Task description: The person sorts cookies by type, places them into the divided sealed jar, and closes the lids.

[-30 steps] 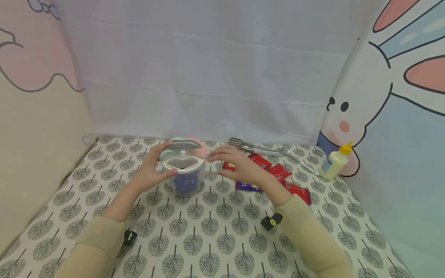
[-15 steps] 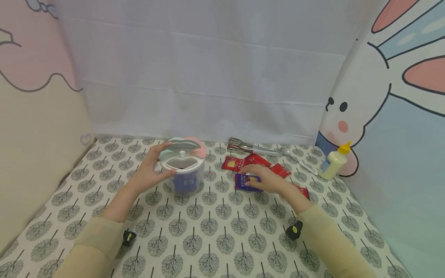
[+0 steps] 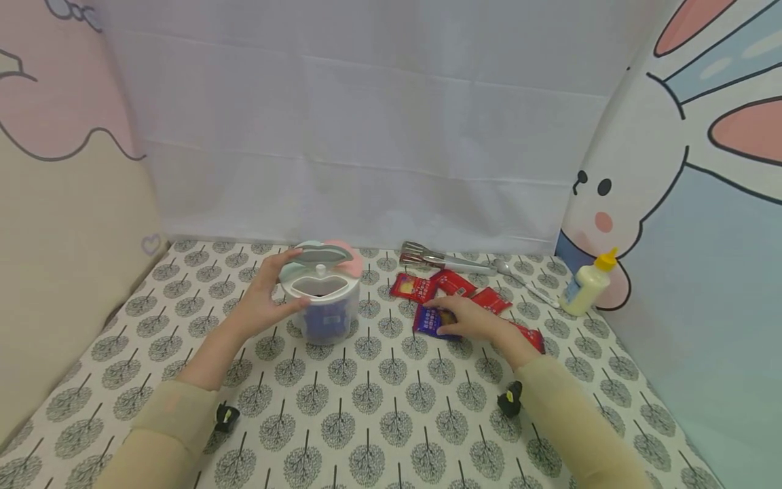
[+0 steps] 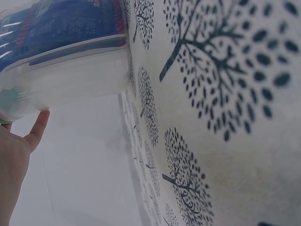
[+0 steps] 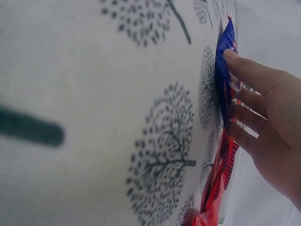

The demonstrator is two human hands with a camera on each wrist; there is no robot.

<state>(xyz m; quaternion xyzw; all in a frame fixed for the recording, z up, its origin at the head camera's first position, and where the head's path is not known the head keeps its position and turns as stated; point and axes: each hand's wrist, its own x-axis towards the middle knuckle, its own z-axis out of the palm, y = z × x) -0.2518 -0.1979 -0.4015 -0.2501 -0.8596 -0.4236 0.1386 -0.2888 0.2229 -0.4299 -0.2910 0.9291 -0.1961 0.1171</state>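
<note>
My left hand (image 3: 258, 307) grips a clear lidded canister (image 3: 324, 324) near its top, thumb in front and fingers at the left side. Its lid has pale green and pink sections, with one opening uncovered; blue packaging shows through the wall. In the left wrist view, the canister (image 4: 80, 77) stands on the cloth with fingers at its top. My right hand (image 3: 473, 319) pinches a blue snack packet (image 3: 425, 322) lying on the cloth. From the right wrist, the thumb lies on the blue packet (image 5: 222, 63), and the other fingers are partly hidden behind it.
Several red snack packets (image 3: 413, 288) lie behind and right of the blue one. Farther back are a metal tongs-like utensil (image 3: 449, 262) and a spoon (image 3: 525, 282). A glue bottle (image 3: 588, 288) stands at the right edge. Fabric walls (image 3: 366, 136) enclose the table.
My right hand has moved from beside the canister rightward to the blue snack packet, which has turned slightly under the fingers. My left hand has stayed on the canister.
</note>
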